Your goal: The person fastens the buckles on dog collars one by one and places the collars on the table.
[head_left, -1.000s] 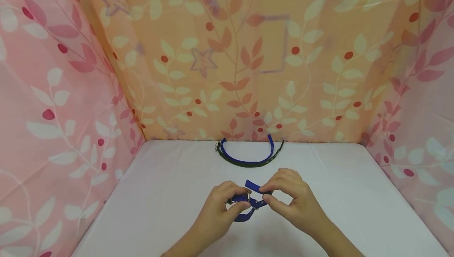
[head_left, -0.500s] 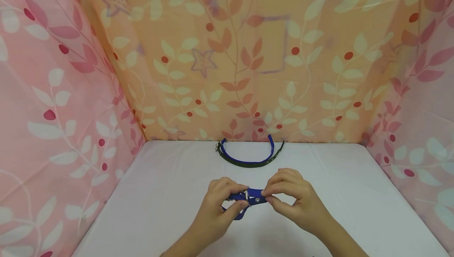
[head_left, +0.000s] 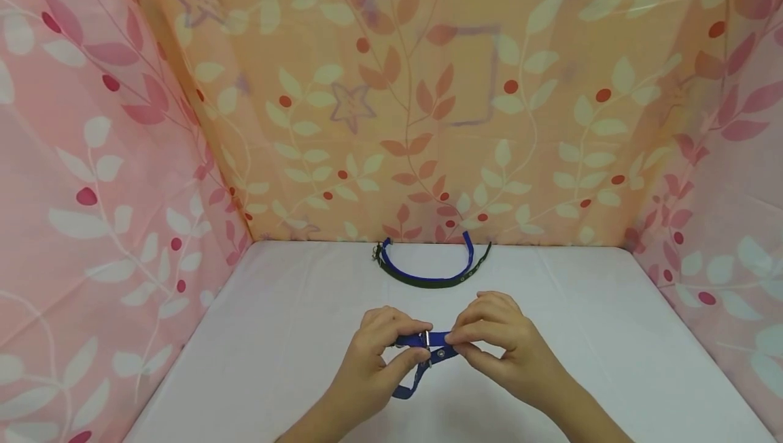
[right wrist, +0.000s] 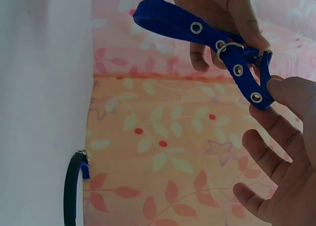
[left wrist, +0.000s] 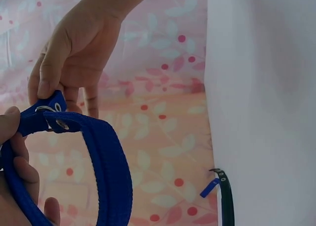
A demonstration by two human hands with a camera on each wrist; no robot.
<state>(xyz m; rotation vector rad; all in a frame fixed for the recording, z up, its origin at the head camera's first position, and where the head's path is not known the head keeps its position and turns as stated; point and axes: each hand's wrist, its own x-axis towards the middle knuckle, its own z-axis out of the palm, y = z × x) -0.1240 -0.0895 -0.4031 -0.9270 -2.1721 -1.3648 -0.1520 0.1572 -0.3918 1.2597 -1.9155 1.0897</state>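
Note:
Between both hands, above the table, is a blue collar (left wrist: 113, 171) bent into a loop, its strap punched with metal eyelets (right wrist: 196, 27). My left hand (head_left: 380, 356) pinches it with thumb and fingers right at the metal buckle (right wrist: 261, 57). Opposite, my right hand (head_left: 503, 335) pinches the strap where it doubles back, just to the right of the buckle. A metal ring (right wrist: 229, 48) sits around the eyelet part of the strap. The strap's tip is hidden near the fingers and buckle.
At the table's back edge a dark green collar (head_left: 431, 285) with eyelets lies curved against a second blue collar (head_left: 470, 257). The white table (head_left: 275, 368) is enclosed by patterned cloth walls (head_left: 293, 178) at the back and sides.
A second ago the strap's blue tip stuck up freely between the hands; now the strap runs flat from the buckle to the right fingers. The loop's lower part has shifted slightly left and down.

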